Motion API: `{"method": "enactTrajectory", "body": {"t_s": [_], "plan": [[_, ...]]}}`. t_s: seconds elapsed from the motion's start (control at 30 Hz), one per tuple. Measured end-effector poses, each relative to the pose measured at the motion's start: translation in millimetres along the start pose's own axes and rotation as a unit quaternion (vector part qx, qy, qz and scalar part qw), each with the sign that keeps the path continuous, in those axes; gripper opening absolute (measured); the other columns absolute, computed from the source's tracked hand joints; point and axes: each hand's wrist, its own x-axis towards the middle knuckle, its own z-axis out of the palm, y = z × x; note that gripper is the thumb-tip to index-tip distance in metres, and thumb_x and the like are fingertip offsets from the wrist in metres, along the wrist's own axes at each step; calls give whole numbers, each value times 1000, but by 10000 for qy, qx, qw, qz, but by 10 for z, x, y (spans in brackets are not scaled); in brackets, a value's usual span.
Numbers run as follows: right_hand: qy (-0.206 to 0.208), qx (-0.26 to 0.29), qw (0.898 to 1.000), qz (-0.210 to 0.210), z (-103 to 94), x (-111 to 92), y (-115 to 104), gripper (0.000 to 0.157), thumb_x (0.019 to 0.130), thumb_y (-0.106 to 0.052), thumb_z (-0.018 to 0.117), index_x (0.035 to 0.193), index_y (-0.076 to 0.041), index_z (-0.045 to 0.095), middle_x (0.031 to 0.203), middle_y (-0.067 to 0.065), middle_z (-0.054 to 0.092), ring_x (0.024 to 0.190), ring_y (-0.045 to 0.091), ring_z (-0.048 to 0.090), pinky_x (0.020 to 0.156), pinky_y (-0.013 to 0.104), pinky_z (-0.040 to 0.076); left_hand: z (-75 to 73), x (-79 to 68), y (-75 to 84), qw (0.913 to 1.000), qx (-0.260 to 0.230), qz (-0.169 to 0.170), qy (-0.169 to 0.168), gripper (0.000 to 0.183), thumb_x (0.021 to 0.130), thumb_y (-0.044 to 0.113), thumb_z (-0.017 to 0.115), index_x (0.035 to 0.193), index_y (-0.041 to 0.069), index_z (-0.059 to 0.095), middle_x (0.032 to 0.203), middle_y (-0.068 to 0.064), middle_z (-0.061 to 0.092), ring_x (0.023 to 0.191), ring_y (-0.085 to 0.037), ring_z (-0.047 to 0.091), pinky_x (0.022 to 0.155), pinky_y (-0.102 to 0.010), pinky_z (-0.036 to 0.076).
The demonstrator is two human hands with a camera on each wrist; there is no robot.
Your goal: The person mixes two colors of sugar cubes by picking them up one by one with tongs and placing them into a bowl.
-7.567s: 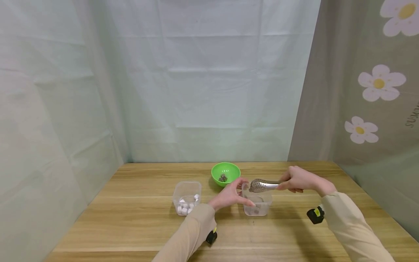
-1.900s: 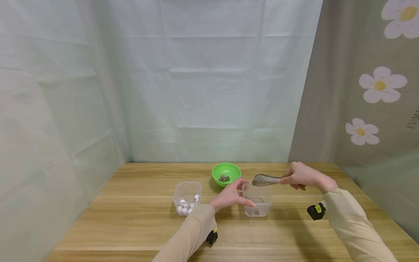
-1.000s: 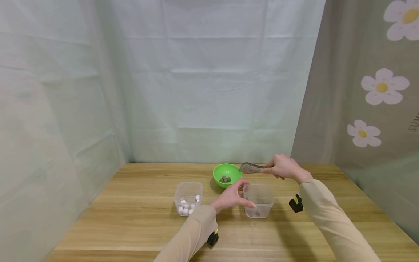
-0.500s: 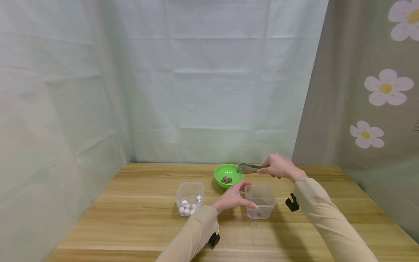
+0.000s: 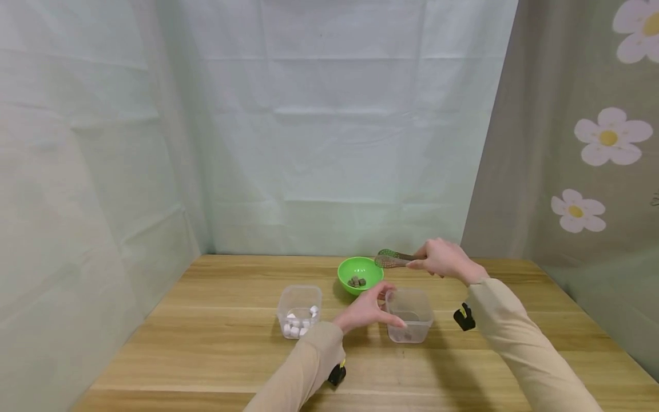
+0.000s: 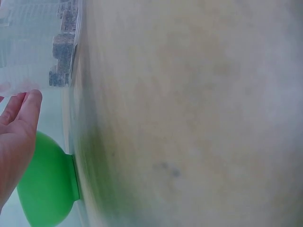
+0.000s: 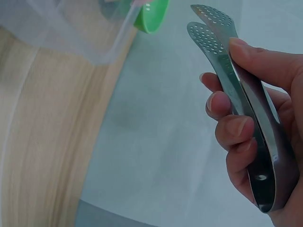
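Note:
My left hand (image 5: 362,312) (image 6: 18,137) holds a clear plastic container (image 5: 412,331) (image 6: 28,47) by its left side, with the thumb along the front. Grey-brown cubes (image 6: 64,45) lie at its bottom in the left wrist view. In my right hand (image 5: 444,260) (image 7: 236,128) are metal tongs (image 5: 389,261) (image 7: 247,101) with perforated heads. Their heads stand apart with nothing between them, by the right rim of a green bowl (image 5: 355,268) (image 6: 47,184) (image 7: 154,19). Several grey-brown cubes (image 5: 356,282) sit in the bowl, which stands behind my left hand.
To the left, a second clear container (image 5: 300,297) holds several white pieces (image 5: 294,331). Everything stands on a wooden table (image 5: 216,343). A pale curtain (image 5: 329,143) hangs behind, and a flowered one (image 5: 561,171) on the right.
My right hand has carried the tongs from over the right container to the bowl. Their heads, together half a second ago, are now parted and slightly higher. The left hand keeps its hold.

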Motion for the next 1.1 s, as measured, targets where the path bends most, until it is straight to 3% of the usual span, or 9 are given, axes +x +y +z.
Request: {"method": "enactTrajectory", "body": {"t_s": [0.2,0.5,0.6,0.7,0.83,1.1], "plan": [[-67,-88,9999,132,-106,-129,47,25,85,-38,61,94,-17,72,47,0,47,39,16,46,42,31,40,-2,13,-28,10000,37,-48,28,75,62,29,84,125,16,47,112,10,49,101,-10,46,83,-28,40],[-165,-120,9998,73,-230,-367,130,24,84,-38,61,86,-17,72,43,-3,41,35,11,38,41,30,38,-5,4,-8,9998,197,30,17,79,61,30,84,128,11,45,118,0,50,104,-10,45,87,-29,37],[-308,2,9995,103,-267,-429,141,25,84,-37,62,91,-16,72,42,-4,40,34,9,34,41,30,38,-3,3,-5,9997,227,28,7,79,61,30,84,128,11,45,116,4,50,104,-10,45,87,-29,37],[-493,84,9987,131,-290,-487,139,22,82,-37,64,86,-17,72,41,-4,40,33,8,32,39,29,37,-4,1,-3,9996,280,2,5,79,61,31,84,127,12,45,114,9,49,104,-9,45,87,-29,37],[-710,85,9974,79,-257,-530,122,19,82,-38,64,73,-21,69,40,-5,39,32,7,31,38,28,37,-8,-2,3,9995,324,-42,6,80,61,33,84,128,13,44,115,10,48,104,-10,46,87,-30,38],[-1014,193,9947,-13,-71,-500,81,14,81,-33,66,74,-22,71,39,-2,42,32,7,33,36,25,35,-3,-5,3,9993,371,-29,-24,81,62,33,83,129,14,43,120,7,47,107,-13,45,90,-35,36]]}}
